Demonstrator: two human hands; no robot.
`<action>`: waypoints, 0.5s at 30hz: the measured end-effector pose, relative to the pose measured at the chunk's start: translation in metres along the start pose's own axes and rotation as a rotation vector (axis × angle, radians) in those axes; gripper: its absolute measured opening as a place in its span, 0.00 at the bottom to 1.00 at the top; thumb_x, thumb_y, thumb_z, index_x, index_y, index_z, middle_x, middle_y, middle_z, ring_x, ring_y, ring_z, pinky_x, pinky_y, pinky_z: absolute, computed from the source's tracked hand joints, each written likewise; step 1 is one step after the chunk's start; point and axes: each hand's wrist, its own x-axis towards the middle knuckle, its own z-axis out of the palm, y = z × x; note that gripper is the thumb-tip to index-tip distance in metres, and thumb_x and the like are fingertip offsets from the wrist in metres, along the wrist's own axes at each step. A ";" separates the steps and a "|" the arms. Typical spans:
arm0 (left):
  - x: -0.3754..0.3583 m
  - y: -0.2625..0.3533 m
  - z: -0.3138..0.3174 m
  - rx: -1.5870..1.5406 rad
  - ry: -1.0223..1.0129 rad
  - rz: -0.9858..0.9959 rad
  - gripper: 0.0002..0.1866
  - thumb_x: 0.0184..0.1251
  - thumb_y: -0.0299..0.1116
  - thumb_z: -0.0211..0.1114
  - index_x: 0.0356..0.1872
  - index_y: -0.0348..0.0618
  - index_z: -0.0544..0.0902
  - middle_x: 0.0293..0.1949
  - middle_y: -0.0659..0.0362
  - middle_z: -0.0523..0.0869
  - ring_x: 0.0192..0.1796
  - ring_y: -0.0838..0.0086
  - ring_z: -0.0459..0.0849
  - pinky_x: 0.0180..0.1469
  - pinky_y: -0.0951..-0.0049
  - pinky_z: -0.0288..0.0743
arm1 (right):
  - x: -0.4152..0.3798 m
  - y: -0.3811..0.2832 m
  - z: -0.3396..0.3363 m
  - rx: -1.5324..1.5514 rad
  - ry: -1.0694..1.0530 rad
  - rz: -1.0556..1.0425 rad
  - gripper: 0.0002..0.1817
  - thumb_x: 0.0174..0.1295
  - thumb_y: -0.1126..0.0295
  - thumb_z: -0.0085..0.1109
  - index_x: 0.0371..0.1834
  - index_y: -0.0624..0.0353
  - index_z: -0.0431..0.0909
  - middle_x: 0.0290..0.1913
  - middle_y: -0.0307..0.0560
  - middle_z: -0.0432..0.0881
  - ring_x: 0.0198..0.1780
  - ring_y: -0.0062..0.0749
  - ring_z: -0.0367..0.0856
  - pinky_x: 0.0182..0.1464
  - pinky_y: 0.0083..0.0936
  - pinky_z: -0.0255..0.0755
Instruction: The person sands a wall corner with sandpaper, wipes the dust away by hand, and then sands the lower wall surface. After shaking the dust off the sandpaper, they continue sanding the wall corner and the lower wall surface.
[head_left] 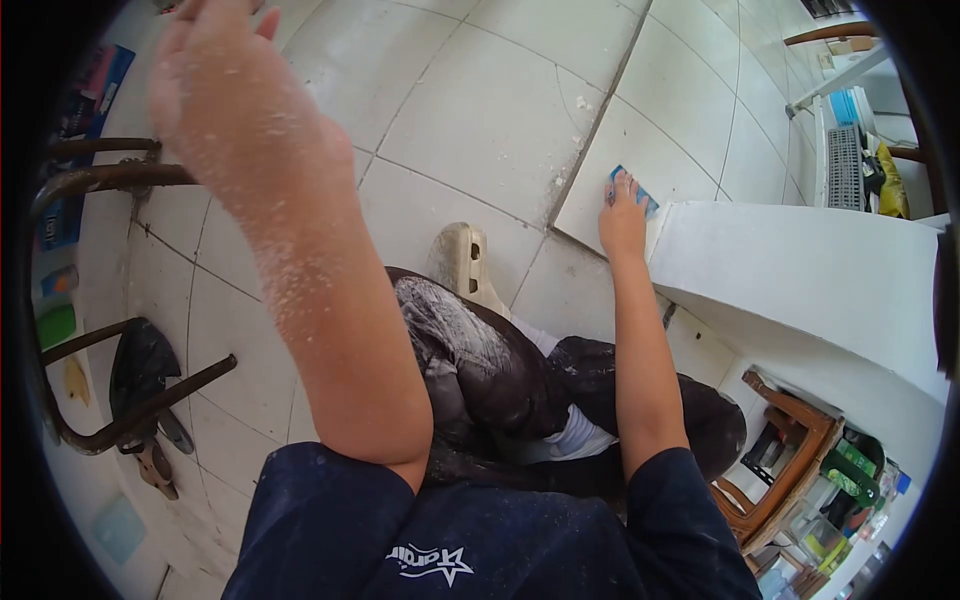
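Observation:
My right hand [625, 215] lies over a flat blue pad [651, 207] and presses it to the tiled step [650, 140], beside the corner of a white wall. Blue edges of the pad show on both sides of my fingers; the rest is hidden under them. On the other side, my left hand [225, 85] is raised close to the camera, its fingers apart and partly cut off by the top of the view. White powder coats the left wrist and forearm, and nothing shows in that hand.
White crumbs [560, 180] lie along the step's edge. A beige clog [462, 258] is on my foot. Metal chair legs [130, 178] and a dark shoe [145, 370] are at left. A wooden frame [790, 465] and shelved goods stand at lower right.

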 end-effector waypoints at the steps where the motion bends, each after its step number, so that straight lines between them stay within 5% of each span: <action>1: 0.001 0.002 0.001 0.017 0.008 -0.011 0.10 0.61 0.22 0.61 0.43 0.27 0.81 0.49 0.49 0.84 0.53 0.65 0.81 0.57 0.68 0.79 | 0.006 0.001 0.003 -0.017 0.004 -0.008 0.29 0.71 0.66 0.46 0.72 0.70 0.60 0.72 0.66 0.64 0.74 0.56 0.61 0.75 0.51 0.49; 5: 0.003 -0.002 0.000 0.015 0.022 -0.036 0.11 0.61 0.22 0.61 0.44 0.28 0.81 0.48 0.50 0.85 0.53 0.66 0.81 0.58 0.68 0.78 | -0.052 -0.027 0.003 -0.111 -0.055 -0.041 0.28 0.72 0.67 0.45 0.72 0.69 0.60 0.71 0.66 0.65 0.74 0.56 0.61 0.74 0.52 0.50; 15: -0.005 -0.009 0.008 0.033 -0.064 -0.058 0.11 0.63 0.24 0.60 0.44 0.30 0.82 0.47 0.52 0.85 0.53 0.69 0.80 0.59 0.69 0.75 | -0.037 -0.022 0.011 -0.043 0.025 -0.056 0.28 0.70 0.70 0.45 0.71 0.72 0.59 0.71 0.66 0.65 0.75 0.55 0.59 0.75 0.51 0.48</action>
